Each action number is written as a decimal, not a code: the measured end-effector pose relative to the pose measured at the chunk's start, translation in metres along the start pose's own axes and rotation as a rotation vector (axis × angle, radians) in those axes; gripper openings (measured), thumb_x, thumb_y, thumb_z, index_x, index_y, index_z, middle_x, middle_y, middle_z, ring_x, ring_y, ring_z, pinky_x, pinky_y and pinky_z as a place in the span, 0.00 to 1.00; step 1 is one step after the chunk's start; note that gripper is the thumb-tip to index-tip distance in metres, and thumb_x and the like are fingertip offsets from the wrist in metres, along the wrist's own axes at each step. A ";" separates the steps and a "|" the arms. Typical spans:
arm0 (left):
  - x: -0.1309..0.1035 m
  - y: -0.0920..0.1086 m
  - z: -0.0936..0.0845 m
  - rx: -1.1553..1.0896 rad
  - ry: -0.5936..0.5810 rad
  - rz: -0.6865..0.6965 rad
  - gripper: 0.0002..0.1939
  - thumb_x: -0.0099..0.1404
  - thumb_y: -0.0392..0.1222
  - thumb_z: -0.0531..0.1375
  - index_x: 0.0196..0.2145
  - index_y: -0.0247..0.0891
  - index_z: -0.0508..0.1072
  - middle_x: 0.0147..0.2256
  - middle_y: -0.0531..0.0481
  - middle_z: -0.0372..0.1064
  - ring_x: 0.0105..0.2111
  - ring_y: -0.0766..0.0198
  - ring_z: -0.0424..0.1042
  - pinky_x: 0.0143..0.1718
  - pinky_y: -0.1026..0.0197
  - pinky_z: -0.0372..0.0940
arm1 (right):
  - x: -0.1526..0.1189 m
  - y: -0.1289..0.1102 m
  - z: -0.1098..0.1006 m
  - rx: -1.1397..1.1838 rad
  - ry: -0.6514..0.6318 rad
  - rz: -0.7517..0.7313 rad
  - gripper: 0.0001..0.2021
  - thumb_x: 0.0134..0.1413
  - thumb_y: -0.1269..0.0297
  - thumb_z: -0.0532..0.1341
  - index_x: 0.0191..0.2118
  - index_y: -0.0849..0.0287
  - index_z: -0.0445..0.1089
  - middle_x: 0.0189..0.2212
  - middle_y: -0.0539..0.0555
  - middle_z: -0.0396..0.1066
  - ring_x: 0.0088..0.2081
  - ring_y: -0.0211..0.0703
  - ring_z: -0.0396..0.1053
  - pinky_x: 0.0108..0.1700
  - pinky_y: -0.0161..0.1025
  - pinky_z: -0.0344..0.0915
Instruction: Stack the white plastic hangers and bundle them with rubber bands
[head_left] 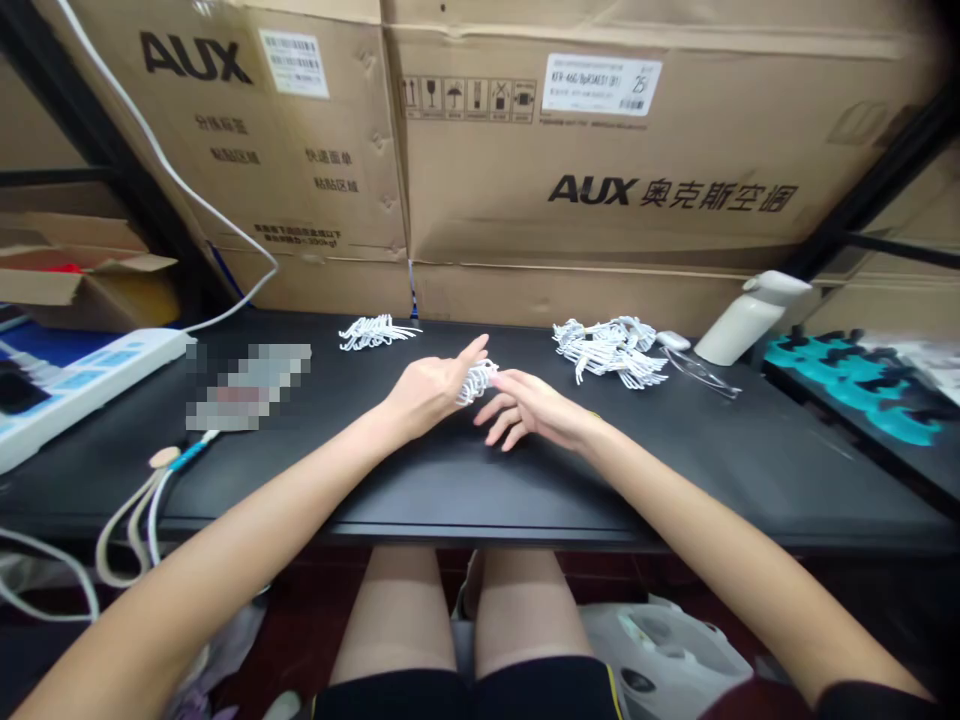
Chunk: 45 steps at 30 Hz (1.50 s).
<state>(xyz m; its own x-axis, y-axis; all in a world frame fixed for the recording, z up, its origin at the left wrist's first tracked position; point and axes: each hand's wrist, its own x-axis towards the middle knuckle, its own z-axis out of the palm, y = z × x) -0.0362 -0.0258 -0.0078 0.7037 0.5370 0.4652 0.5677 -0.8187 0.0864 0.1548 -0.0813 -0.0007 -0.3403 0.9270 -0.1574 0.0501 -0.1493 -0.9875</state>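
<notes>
My left hand (435,388) is closed around a small bunch of white wire-like pieces (475,382), whose curved ends show beyond the fingers. Beside it, my right hand (536,408) has its fingers spread, and its thumb and index finger are close to the bunch's right end; whether they touch it I cannot tell. Farther back on the black table lies a small pile of similar white pieces (375,332), left of my hands. A larger, tangled pile of white pieces (611,350) lies behind my right hand.
Large cardboard boxes (480,220) stand along the back of the black table (480,490). To the right are a white bottle (750,320), glasses (701,370) and a teal-and-black item (855,385). A power strip (97,385) and a blurred-out phone-like object (251,385) lie left.
</notes>
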 end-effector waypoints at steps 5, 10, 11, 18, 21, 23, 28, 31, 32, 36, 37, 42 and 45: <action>0.004 0.010 0.009 0.336 -0.163 0.055 0.31 0.66 0.33 0.47 0.66 0.26 0.46 0.35 0.37 0.75 0.34 0.57 0.75 0.35 0.61 0.64 | 0.009 0.022 0.008 -0.236 0.191 -0.231 0.34 0.38 0.56 0.72 0.51 0.56 0.59 0.41 0.56 0.72 0.30 0.41 0.74 0.22 0.35 0.72; 0.003 0.022 0.012 0.455 -0.156 0.097 0.33 0.66 0.31 0.47 0.67 0.31 0.42 0.50 0.31 0.69 0.36 0.57 0.75 0.33 0.61 0.65 | 0.024 0.033 0.004 -0.131 0.174 -0.304 0.28 0.40 0.63 0.69 0.49 0.57 0.60 0.46 0.56 0.68 0.30 0.38 0.72 0.23 0.35 0.72; 0.003 0.023 0.012 0.449 -0.147 0.108 0.33 0.66 0.31 0.47 0.67 0.33 0.42 0.55 0.31 0.64 0.38 0.57 0.75 0.34 0.61 0.65 | 0.026 0.033 0.002 -0.109 0.164 -0.309 0.27 0.40 0.63 0.68 0.48 0.57 0.60 0.46 0.56 0.67 0.29 0.37 0.71 0.22 0.35 0.71; -0.001 0.028 0.010 0.058 -0.064 0.077 0.41 0.62 0.45 0.59 0.66 0.36 0.43 0.58 0.36 0.61 0.54 0.51 0.66 0.54 0.51 0.60 | 0.035 0.033 -0.020 -0.362 0.152 -0.415 0.24 0.37 0.59 0.70 0.42 0.59 0.66 0.40 0.53 0.69 0.27 0.35 0.67 0.26 0.34 0.65; 0.001 0.015 -0.001 -0.173 -0.049 0.033 0.49 0.54 0.56 0.64 0.65 0.38 0.48 0.60 0.36 0.59 0.58 0.48 0.61 0.58 0.47 0.54 | 0.032 0.033 -0.025 -0.468 0.178 -0.437 0.24 0.37 0.59 0.70 0.43 0.60 0.66 0.40 0.53 0.70 0.31 0.37 0.68 0.31 0.35 0.66; 0.001 0.000 -0.010 -0.290 -0.066 -0.071 0.48 0.51 0.58 0.65 0.64 0.39 0.52 0.60 0.38 0.58 0.59 0.47 0.59 0.59 0.48 0.54 | 0.030 0.032 -0.025 -0.532 0.185 -0.458 0.22 0.39 0.59 0.69 0.42 0.60 0.66 0.38 0.52 0.70 0.33 0.39 0.68 0.33 0.36 0.66; -0.005 -0.031 -0.020 -0.458 -0.405 -0.193 0.51 0.46 0.59 0.68 0.63 0.39 0.54 0.63 0.40 0.54 0.61 0.48 0.56 0.60 0.52 0.53 | 0.025 0.029 -0.025 -0.660 0.184 -0.500 0.18 0.44 0.59 0.67 0.42 0.59 0.67 0.37 0.52 0.71 0.36 0.41 0.68 0.35 0.36 0.64; -0.007 -0.026 -0.010 -0.492 -0.389 -0.231 0.56 0.46 0.59 0.68 0.66 0.36 0.48 0.66 0.37 0.45 0.64 0.46 0.48 0.63 0.51 0.47 | 0.024 0.030 -0.023 -0.719 0.171 -0.525 0.21 0.47 0.60 0.66 0.47 0.59 0.66 0.40 0.54 0.72 0.38 0.42 0.68 0.39 0.39 0.66; -0.007 -0.022 -0.006 -0.509 -0.370 -0.236 0.58 0.46 0.59 0.68 0.66 0.34 0.46 0.66 0.35 0.43 0.65 0.46 0.47 0.63 0.51 0.47 | 0.024 0.030 -0.022 -0.745 0.162 -0.544 0.22 0.49 0.60 0.65 0.50 0.59 0.65 0.43 0.55 0.71 0.40 0.43 0.68 0.41 0.41 0.66; -0.007 -0.015 0.001 -0.537 -0.318 -0.267 0.59 0.46 0.59 0.67 0.67 0.35 0.44 0.67 0.34 0.40 0.66 0.44 0.42 0.64 0.48 0.43 | 0.019 0.032 -0.016 -0.891 0.130 -0.587 0.26 0.54 0.56 0.61 0.59 0.56 0.61 0.52 0.60 0.66 0.50 0.51 0.65 0.52 0.51 0.63; -0.008 -0.015 0.000 -0.527 -0.342 -0.281 0.60 0.45 0.60 0.68 0.67 0.35 0.45 0.67 0.35 0.39 0.66 0.43 0.39 0.64 0.47 0.42 | 0.018 0.032 -0.014 -0.932 0.122 -0.577 0.27 0.56 0.55 0.60 0.60 0.55 0.60 0.54 0.61 0.63 0.54 0.53 0.62 0.54 0.53 0.61; -0.011 -0.022 -0.011 -0.559 -0.423 -0.309 0.62 0.43 0.60 0.68 0.67 0.37 0.45 0.67 0.38 0.36 0.66 0.42 0.37 0.65 0.47 0.39 | 0.017 0.038 -0.012 -1.057 0.078 -0.513 0.29 0.61 0.53 0.54 0.65 0.55 0.52 0.66 0.63 0.43 0.66 0.60 0.44 0.61 0.61 0.50; -0.009 -0.019 -0.010 -0.691 -0.417 -0.346 0.65 0.42 0.57 0.70 0.68 0.39 0.38 0.68 0.40 0.36 0.66 0.47 0.40 0.65 0.50 0.40 | 0.020 0.042 -0.013 -1.030 0.060 -0.539 0.33 0.58 0.52 0.57 0.66 0.53 0.49 0.67 0.62 0.42 0.67 0.61 0.41 0.62 0.61 0.48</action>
<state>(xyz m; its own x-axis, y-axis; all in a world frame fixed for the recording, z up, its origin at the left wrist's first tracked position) -0.0577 -0.0174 -0.0055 0.7157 0.6976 -0.0341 0.4873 -0.4638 0.7399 0.1619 -0.0643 -0.0451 -0.5061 0.8044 0.3112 0.6613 0.5935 -0.4587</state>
